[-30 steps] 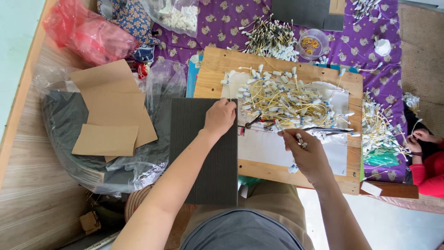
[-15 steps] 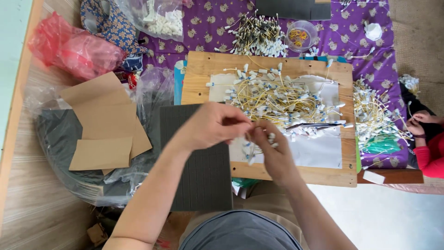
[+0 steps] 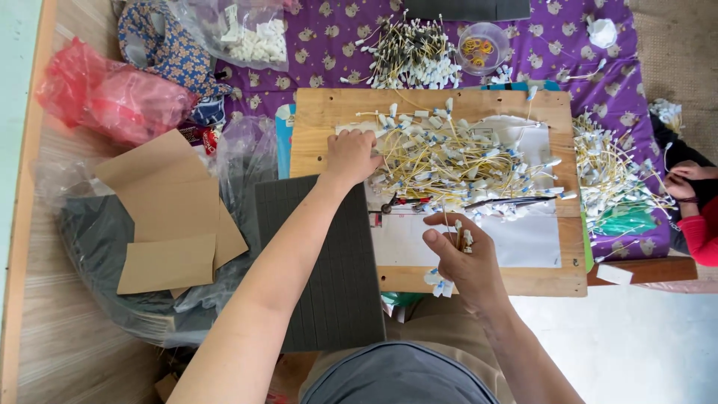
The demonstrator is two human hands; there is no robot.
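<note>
On the wooden board [image 3: 321, 112], two hands: left hand [image 3: 350, 155] touches wire pile [image 3: 456, 161].

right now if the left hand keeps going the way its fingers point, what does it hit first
The left hand points toward the pile of yellow wires on the wooden board; its fingertips look already at the pile's near edge, though depth is unclear.

The cloth [image 3: 329, 45] was purple with a small pale motif, perhaps animals. On the tan wooden board [image 3: 329, 112] lay yellow wires [image 3: 449, 161] with white and blue ends. Off the board's left edge sat a dark grey ribbed sheet [image 3: 329, 284], brown cardboard [image 3: 172, 217] and a red bag [image 3: 112, 97].
</note>
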